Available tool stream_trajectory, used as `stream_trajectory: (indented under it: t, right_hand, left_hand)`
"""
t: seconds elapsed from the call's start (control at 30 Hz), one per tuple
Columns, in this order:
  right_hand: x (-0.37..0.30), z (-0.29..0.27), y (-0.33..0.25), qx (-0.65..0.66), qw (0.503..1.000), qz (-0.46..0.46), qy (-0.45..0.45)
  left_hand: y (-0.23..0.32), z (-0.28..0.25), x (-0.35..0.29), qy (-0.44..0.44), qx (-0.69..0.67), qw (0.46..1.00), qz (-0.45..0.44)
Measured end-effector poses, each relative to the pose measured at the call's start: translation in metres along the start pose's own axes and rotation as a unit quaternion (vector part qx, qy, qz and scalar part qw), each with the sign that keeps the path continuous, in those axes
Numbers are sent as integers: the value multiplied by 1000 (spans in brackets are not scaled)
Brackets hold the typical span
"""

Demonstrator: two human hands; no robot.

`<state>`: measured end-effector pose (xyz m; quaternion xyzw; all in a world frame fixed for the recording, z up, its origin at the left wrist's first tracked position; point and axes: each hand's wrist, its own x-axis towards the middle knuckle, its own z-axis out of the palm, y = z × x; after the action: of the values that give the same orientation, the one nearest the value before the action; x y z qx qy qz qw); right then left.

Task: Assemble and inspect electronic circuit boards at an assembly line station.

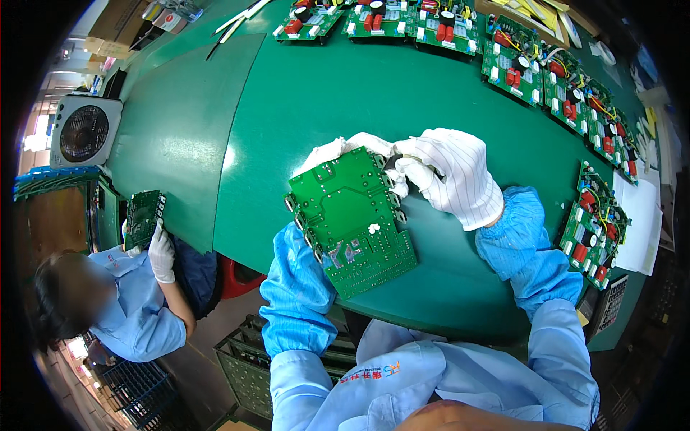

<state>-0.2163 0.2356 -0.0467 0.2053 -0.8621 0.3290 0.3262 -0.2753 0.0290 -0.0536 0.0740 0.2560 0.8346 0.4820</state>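
Note:
A green circuit board [336,205] is held up above the table, tilted, with its solder side showing. My left hand [325,154], in a white glove, grips it from behind; the board covers most of those fingers. Metal tabs stick out along both long sides of the board. At its upper right edge, my right hand [460,172] is closed, in a striped white glove. A small dark piece [392,161] shows by the right fingertips, too small to name. Blue sleeve covers wrap both my forearms.
Several assembled circuit boards [512,65] with red and white parts curve along the table's [309,93] far and right sides. White papers [640,215] lie at right. At left, a person [136,302] holds another board [142,217]; a fan [85,133] stands behind. Crates [251,355] are below the table.

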Motion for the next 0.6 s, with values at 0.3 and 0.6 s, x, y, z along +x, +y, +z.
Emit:
stream_trajectory:
  t: [0.3,0.6]
  right_hand:
    - [1,3,-5,-2,999,6,31]
    - [3,2,-5,-61,997,-23,29]
  left_hand:
    - [-3,-4,-2,1,-1,1000,2]
    - [-3,-7,-2,4,-3,1000,15]
